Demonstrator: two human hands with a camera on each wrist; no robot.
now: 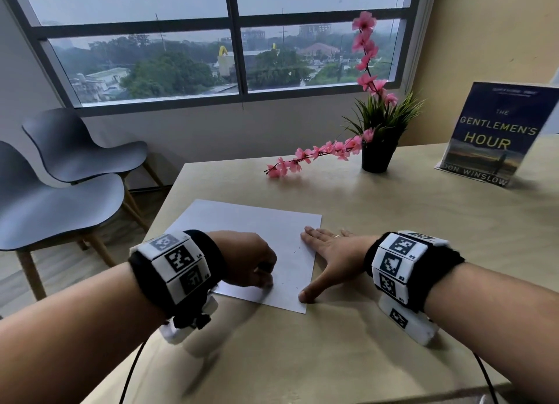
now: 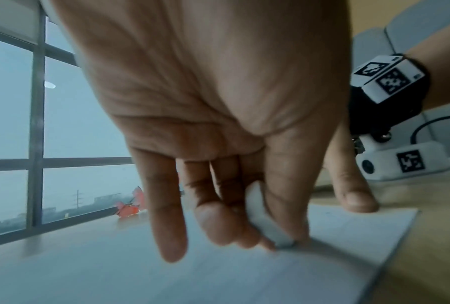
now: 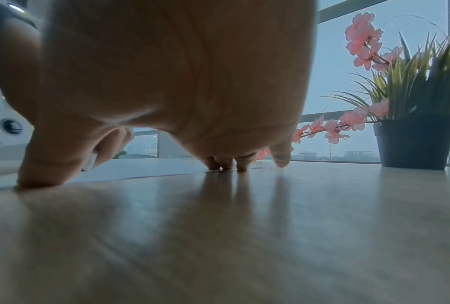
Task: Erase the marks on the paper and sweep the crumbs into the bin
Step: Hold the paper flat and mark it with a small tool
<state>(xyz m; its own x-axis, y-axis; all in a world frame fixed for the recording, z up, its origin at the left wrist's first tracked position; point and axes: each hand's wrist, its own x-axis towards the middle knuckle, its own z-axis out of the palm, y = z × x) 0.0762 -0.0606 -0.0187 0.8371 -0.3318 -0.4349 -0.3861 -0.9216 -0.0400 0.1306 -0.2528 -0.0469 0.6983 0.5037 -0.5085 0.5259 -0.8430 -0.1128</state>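
A white sheet of paper (image 1: 251, 231) lies on the light wooden table (image 1: 393, 313) near its left edge. My left hand (image 1: 257, 264) pinches a white eraser (image 2: 265, 222) between thumb and fingers and presses its tip on the paper (image 2: 218, 275) near the front edge. A few tiny dark crumbs (image 1: 295, 250) dot the sheet to the right of that hand. My right hand (image 1: 329, 252) lies flat with fingers spread, fingertips and thumb pressing on the paper's right edge (image 3: 140, 168). No bin is in view.
A black pot with green grass and pink flower branches (image 1: 376, 149) stands at the back of the table. A book (image 1: 490, 137) stands upright at the far right. Two grey chairs (image 1: 60, 173) sit left of the table, under a window.
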